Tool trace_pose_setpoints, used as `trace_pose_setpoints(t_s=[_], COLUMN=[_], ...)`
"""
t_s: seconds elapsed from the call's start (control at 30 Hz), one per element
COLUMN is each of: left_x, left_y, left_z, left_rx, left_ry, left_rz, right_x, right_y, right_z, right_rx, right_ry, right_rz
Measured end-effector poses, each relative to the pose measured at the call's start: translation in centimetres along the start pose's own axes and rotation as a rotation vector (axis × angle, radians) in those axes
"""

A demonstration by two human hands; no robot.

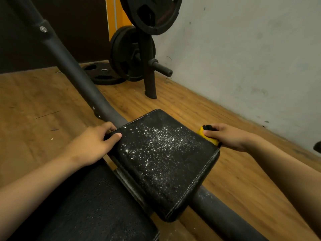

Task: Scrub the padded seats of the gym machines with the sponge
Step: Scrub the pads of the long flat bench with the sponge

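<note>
Seat pad (163,159): black, stitched edges, mounted on a dark metal tube (73,70) that runs diagonally across the view. The top is speckled with white droplets, thickest towards the far right part.

Sponge (203,130): yellow with a dark face, at the right edge of the seat pad and touching its side.

Right hand (227,136): fingers curled round the sponge, holding it against the pad's right edge.

Left hand (93,145): grasps the left corner of the seat pad, thumb on the top face, fingers wrapped over the edge beside the tube.

Second pad (90,206): black, larger, lower left, under the left forearm, just beside the seat pad.

Weight plates (128,53): black, hung on an upright rack near the wall (243,58). One more lies flat on the wooden floor (34,94) beside it.
</note>
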State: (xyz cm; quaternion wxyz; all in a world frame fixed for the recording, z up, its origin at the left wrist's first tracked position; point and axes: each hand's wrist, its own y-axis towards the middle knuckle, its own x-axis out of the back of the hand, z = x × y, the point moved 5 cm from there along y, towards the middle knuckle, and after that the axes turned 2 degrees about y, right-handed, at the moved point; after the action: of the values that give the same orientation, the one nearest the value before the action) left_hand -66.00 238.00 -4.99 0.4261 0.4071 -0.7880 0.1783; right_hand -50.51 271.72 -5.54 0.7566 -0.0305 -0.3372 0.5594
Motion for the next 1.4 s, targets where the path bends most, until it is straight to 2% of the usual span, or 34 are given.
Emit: trace_pose_setpoints(t_s=[0.23,0.37,0.47,0.53,0.6,0.7,0.83,0.9,1.03,1.2,1.3,1.4], left_x=[-0.2,-0.4,-0.5,-0.7,-0.7,-0.3,0.2,-0.5,-0.8,-0.3,0.0,0.0], left_y=[0.3,0.4,0.4,0.3,0.7,1.3,0.2,-0.2,-0.2,-0.3,-0.4,-0.6], left_z=[0.5,0.5,0.8,0.9,1.2,2.4,4.9,6.1,5.9,5.6,5.5,5.7], left_rx=[-0.025,-0.036,-0.033,-0.034,-0.017,0.023,0.021,0.077,0.076,0.1,0.11,0.139], left_ry=[-0.048,0.004,0.024,-0.021,-0.144,-0.41,-0.385,-0.416,-0.381,-0.349,-0.333,-0.337], left_rz=[0.001,-0.025,-0.026,-0.004,0.048,0.264,0.428,0.469,0.456,0.381,0.343,0.35], right_x=[-3.6,-5.1,-5.7,-6.0,-6.3,-7.1,-9.6,-11.2,-15.2,-22.0,-22.7,-18.7], right_y=[7.2,9.8,10.6,10.7,10.6,11.1,11.9,11.5,8.7,3.4,3.9,7.6], right_z=[7.3,9.9,11.9,13.6,15.5,17.5,18.3,18.7,20.3,22.3,22.3,21.1], right_rx=[0.003,0.02,0.083,0.173,0.254,0.272,0.318,0.37,0.483,0.648,0.651,0.485], right_ry=[-0.151,-0.213,-0.235,-0.333,-0.553,-0.82,-1.033,-1.043,-1.008,-0.791,-0.856,-1.14], right_rz=[-0.005,-0.031,-0.042,-0.066,-0.065,-0.006,0.078,0.133,0.276,0.501,0.49,0.318])
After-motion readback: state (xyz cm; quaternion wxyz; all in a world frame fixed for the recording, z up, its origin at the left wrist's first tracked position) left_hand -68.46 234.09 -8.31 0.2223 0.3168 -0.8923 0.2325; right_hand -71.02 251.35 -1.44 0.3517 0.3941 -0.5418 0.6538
